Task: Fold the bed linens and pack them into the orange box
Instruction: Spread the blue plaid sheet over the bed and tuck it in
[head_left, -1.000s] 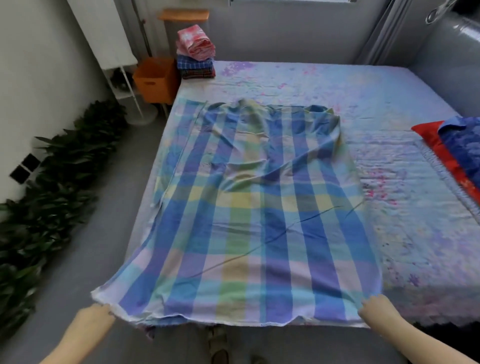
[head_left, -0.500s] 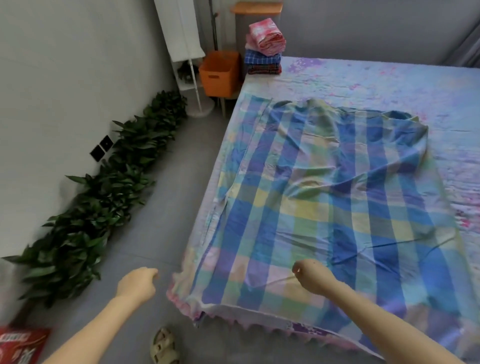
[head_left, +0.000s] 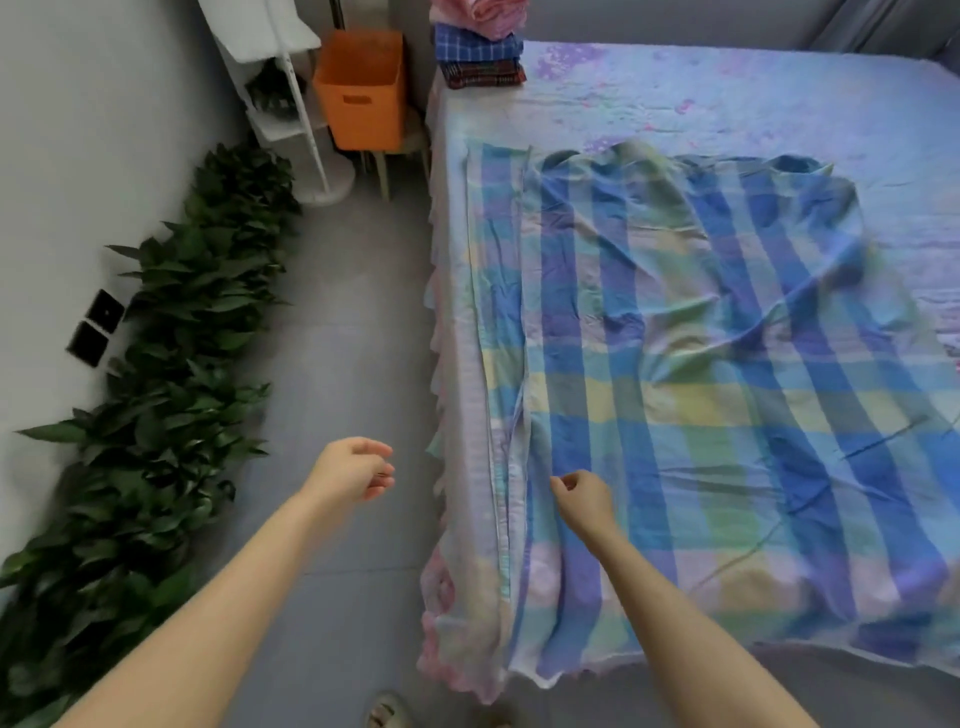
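Your left hand (head_left: 353, 470) hung loose, empty; right hand (head_left: 584, 499) curled, grip unclear. The plaid sheet (head_left: 675, 389) overhung the bed's (head_left: 727, 93) corner and could slide off.

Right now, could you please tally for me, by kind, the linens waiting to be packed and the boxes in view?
Plaid sheet, spread on the bed: 1
Folded linens, stacked at the far corner: 3
Orange box, on the floor beside the bed: 1
Total: 5
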